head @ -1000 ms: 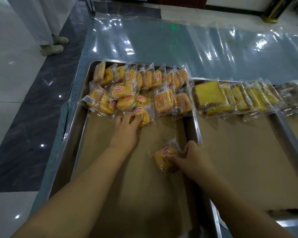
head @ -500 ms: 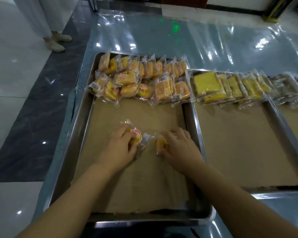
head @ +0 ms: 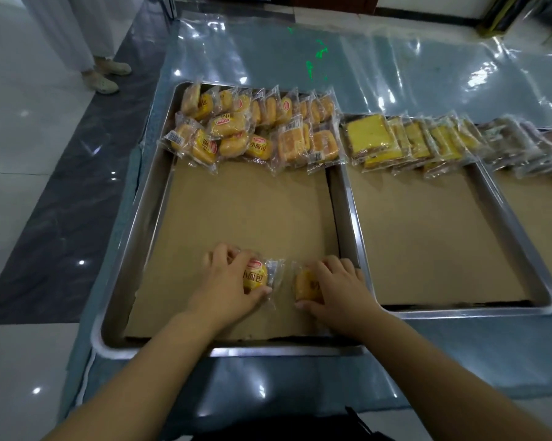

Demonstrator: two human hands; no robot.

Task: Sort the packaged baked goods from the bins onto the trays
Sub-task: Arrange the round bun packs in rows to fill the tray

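Paper-lined tray (head: 134, 243): left hand (head: 226, 281) curled round a bun (head: 255, 276), right hand (head: 338, 288) round a second bun (head: 304, 283), both drawn from the far-edge rows (head: 255, 128) toward the near edge, likely starting a new row.

Open liner is left across the middle of the left tray (head: 118, 281), closed off beyond by piled packets (head: 255, 132) and nearer by the left hand (head: 226, 281) gripping the left bun (head: 255, 276) and the right hand (head: 338, 288) gripping the right bun (head: 306, 284). Rightward, raised rims (head: 347, 218) are met.

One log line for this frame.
left hand grips wrapped yellow bun | right hand grips second wrapped bun | both over paper-lined steel tray
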